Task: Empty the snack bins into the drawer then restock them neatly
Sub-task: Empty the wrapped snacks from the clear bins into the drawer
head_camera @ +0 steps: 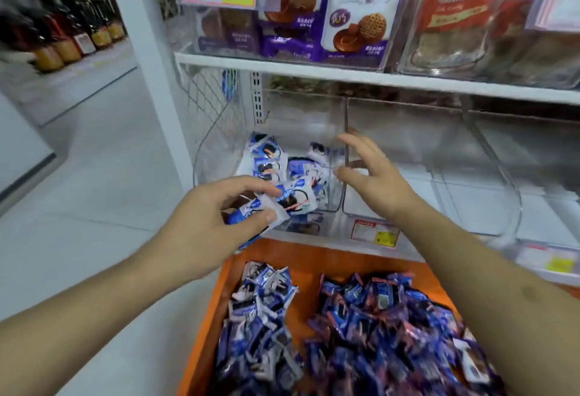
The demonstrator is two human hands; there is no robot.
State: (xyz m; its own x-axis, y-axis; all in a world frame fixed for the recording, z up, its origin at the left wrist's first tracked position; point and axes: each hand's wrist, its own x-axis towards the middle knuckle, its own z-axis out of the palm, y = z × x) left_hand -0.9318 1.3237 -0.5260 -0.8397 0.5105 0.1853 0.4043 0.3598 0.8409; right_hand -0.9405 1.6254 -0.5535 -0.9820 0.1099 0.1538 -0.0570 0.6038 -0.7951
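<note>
left hand [201, 226] pinches blue-and-white snack packets [266, 210] just in front of the clear plastic bin [301, 157], which lies ahead; right hand [373, 173] spread, holding nothing, at its divider wall, above the orange drawer [314, 257].

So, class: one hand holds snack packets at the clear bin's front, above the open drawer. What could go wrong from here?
1. The left hand grips several snack packets loosely; some could slip past the orange drawer onto the floor.
2. The right hand, fingers spread at the clear bin, might nudge its divider wall.
</note>
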